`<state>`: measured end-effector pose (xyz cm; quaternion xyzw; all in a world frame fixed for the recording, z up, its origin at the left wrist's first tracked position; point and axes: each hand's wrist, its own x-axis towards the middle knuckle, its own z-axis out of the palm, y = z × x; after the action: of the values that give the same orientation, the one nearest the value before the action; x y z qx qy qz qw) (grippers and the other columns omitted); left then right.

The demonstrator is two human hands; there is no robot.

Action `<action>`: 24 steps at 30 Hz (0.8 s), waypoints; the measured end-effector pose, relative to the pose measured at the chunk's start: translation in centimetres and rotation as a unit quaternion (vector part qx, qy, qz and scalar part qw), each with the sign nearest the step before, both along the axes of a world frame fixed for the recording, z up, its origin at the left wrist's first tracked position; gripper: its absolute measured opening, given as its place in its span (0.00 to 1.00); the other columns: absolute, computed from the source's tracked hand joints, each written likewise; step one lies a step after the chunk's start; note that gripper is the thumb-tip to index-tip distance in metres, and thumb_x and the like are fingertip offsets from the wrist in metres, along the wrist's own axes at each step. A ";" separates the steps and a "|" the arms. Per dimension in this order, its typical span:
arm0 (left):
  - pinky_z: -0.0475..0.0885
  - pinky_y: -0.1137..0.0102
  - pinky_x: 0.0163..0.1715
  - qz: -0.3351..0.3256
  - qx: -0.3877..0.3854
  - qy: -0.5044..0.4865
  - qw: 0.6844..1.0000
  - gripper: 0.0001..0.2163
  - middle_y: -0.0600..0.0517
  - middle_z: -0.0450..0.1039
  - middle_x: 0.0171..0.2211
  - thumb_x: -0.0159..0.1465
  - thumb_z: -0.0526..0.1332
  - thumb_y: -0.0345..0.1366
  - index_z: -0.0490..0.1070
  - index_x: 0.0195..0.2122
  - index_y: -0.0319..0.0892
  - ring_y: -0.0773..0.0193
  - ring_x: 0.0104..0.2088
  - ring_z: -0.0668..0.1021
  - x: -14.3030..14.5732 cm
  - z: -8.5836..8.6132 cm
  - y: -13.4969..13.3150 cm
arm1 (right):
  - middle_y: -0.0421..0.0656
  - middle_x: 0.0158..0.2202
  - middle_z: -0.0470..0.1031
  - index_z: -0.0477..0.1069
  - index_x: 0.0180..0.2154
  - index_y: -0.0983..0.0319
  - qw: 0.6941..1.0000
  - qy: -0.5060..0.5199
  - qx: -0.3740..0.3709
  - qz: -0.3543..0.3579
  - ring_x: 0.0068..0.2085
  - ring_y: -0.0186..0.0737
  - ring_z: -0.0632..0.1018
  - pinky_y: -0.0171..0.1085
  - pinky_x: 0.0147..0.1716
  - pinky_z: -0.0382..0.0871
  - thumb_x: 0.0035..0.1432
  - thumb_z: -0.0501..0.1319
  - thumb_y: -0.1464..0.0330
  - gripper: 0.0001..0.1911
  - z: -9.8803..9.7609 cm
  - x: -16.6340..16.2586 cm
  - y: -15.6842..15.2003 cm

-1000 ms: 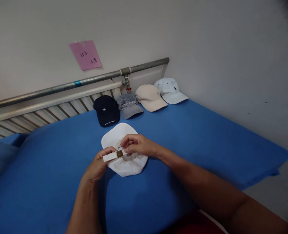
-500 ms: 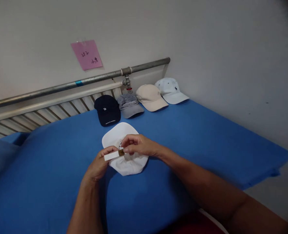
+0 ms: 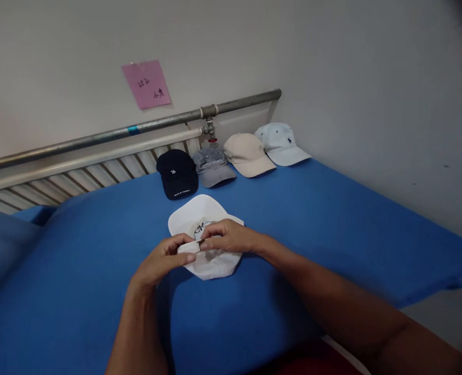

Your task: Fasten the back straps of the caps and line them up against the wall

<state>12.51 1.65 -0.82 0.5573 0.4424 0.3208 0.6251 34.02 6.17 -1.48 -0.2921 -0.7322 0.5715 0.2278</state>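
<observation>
A white baseball cap (image 3: 197, 211) lies on the blue sheet with its brim pointing away from me; dark lettering shows on its inside. My left hand (image 3: 158, 263) grips the cap's near edge at the back strap (image 3: 187, 246), thumb on the outer side and fingers inside. My right hand (image 3: 233, 237) pinches the strap at a small dark, brownish piece, perhaps a buckle, partly hidden by the fingertips. Both hands are closed on the cap's strap, close together over the crown.
Behind the white cap stand a black cap (image 3: 177, 174), a grey cap (image 3: 215, 166), a beige cap (image 3: 249, 155) and a pale blue cap (image 3: 281, 145). A radiator (image 3: 98, 179) and metal pipe (image 3: 98, 139) run along the wall, under a pink paper (image 3: 147, 83). The blue sheet (image 3: 332, 224) reaches the right wall.
My left thumb has come over the outer face of the strap, and the strap has tilted so less of the brownish piece shows. The view has shifted slightly left.
</observation>
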 end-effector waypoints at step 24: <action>0.57 0.75 0.23 0.055 0.026 0.052 0.997 0.12 0.56 0.65 0.20 0.55 0.66 0.42 0.71 0.25 0.38 0.71 0.21 0.63 1.1 0.4 -0.2 | 0.39 0.26 0.73 0.67 0.29 0.62 0.992 -0.018 0.119 -0.033 0.31 0.35 0.72 0.34 0.34 0.63 0.61 0.56 0.66 0.09 -1.2 -1.2 -1.0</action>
<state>13.66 1.49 -0.46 0.5639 0.4962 0.3365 0.5679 32.80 5.17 -2.70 -0.2971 -0.7891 0.4671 0.2660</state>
